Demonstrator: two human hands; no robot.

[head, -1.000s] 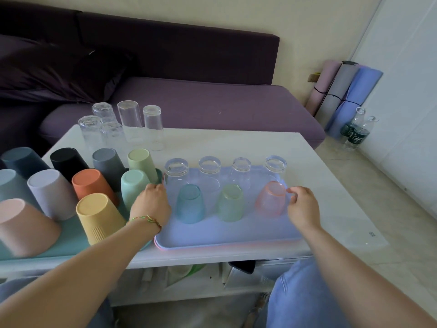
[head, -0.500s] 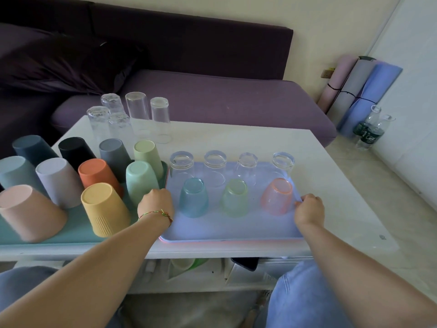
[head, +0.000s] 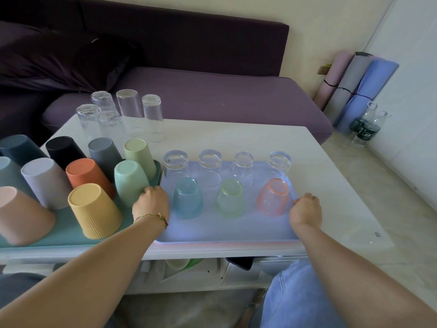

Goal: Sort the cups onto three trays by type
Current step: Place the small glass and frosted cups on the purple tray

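Note:
A pale blue tray (head: 227, 229) lies on the white table, with a pink tray edge showing under it. On it stand several upturned clear glasses (head: 175, 165) and tinted blue (head: 187, 198), green (head: 229, 198) and pink (head: 272, 197) cups. My left hand (head: 151, 203) grips the tray's left edge; my right hand (head: 306, 209) grips its right edge. To the left, a teal tray (head: 68, 235) carries several upturned opaque coloured cups (head: 93, 209). Tall clear glasses (head: 129, 112) stand upside down at the table's back left.
A purple sofa (head: 212, 95) runs behind the table. Rolled mats (head: 354, 86) and two bottles (head: 365, 125) are at the right wall. A shelf under the table holds a phone (head: 238, 262) and small items. The white tabletop (head: 331, 197) extends right of the tray.
Both hands stay on the blue tray's side edges. The view has shifted slightly, and the tray sits close against the teal tray.

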